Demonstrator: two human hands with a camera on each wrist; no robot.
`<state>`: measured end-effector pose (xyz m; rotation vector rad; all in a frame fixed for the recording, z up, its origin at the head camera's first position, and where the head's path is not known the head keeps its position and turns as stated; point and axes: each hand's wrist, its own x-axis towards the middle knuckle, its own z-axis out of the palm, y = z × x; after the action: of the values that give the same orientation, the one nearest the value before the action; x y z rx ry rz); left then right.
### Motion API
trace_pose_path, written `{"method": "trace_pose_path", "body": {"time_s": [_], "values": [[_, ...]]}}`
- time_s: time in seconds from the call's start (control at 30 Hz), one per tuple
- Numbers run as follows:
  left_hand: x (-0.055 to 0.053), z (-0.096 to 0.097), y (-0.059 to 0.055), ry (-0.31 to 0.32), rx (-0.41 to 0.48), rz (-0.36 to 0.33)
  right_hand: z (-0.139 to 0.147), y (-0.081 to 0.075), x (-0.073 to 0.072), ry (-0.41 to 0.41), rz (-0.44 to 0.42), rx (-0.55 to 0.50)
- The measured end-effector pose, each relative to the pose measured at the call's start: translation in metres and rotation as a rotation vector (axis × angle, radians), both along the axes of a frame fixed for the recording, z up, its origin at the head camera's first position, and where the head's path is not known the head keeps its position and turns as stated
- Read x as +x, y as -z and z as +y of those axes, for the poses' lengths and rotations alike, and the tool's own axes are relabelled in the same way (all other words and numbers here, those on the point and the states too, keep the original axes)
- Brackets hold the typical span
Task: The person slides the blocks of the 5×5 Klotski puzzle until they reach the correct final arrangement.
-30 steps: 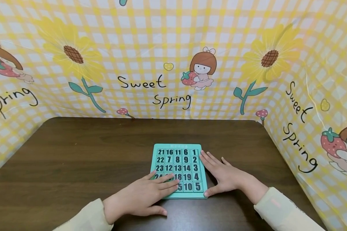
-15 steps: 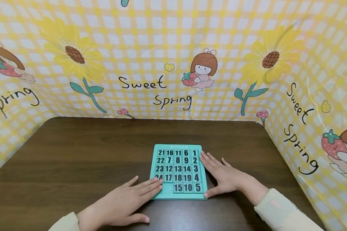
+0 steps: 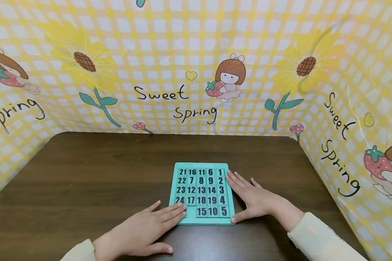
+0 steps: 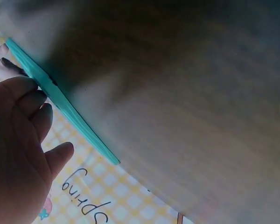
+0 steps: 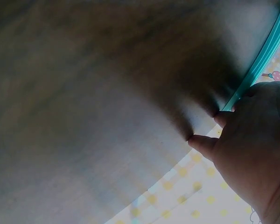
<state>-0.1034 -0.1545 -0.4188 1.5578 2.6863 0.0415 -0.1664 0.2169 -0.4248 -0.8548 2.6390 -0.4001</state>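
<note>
A turquoise number slide puzzle (image 3: pixel 205 221) lies on the dark wood table, its top row reading 21, 16, 11, 6, 1. In the head view my left hand (image 3: pixel 140 228) lays its straight fingertips on the bottom-left tile, mostly covering it, just under tile 24 (image 3: pixel 180 199). Right of those fingertips a gap shows in the bottom row, below tile 17 (image 3: pixel 191 199), with tile 15 (image 3: pixel 201 211) on its far side. My right hand (image 3: pixel 253 198) rests along the puzzle's right edge, fingertips near tile 1 and thumb at the lower right corner.
Brown table (image 3: pixel 101 174) surrounds the puzzle. A yellow checked cloth (image 3: pixel 160 61) with flowers and "Sweet Spring" lettering hangs behind the table and along both sides. Both wrist views mostly show the dim tabletop, with the puzzle's turquoise edge (image 4: pixel 70 109) beside the hand.
My left hand has drawn back left from the middle of the lower rows, uncovering the gap, then shifted slightly right with the bottom-left tile's edge. My right hand has stayed put.
</note>
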Motion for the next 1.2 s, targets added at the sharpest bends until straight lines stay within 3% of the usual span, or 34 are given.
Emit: {"method": "trace_pose_path", "body": {"time_s": [0.27, 0.53, 0.77, 1.0, 1.2], "values": [[-0.001, 0.008, -0.008, -0.013, -0.063, -0.126, -0.001, 0.001, 0.001, 0.001, -0.007, -0.006], [-0.006, 0.021, -0.008, -0.005, -0.085, -0.17, -0.001, 0.0, 0.002, 0.009, -0.02, -0.008], [-0.011, 0.015, -0.01, -0.026, -0.066, -0.136, -0.001, -0.001, 0.0, 0.009, -0.018, -0.008], [-0.029, 0.0, -0.013, -0.107, -0.061, -0.098, -0.002, 0.003, -0.001, 0.01, -0.014, 0.002], [-0.04, -0.005, -0.009, -0.117, -0.047, -0.061, -0.001, 0.002, -0.001, 0.013, -0.007, 0.009]]}}
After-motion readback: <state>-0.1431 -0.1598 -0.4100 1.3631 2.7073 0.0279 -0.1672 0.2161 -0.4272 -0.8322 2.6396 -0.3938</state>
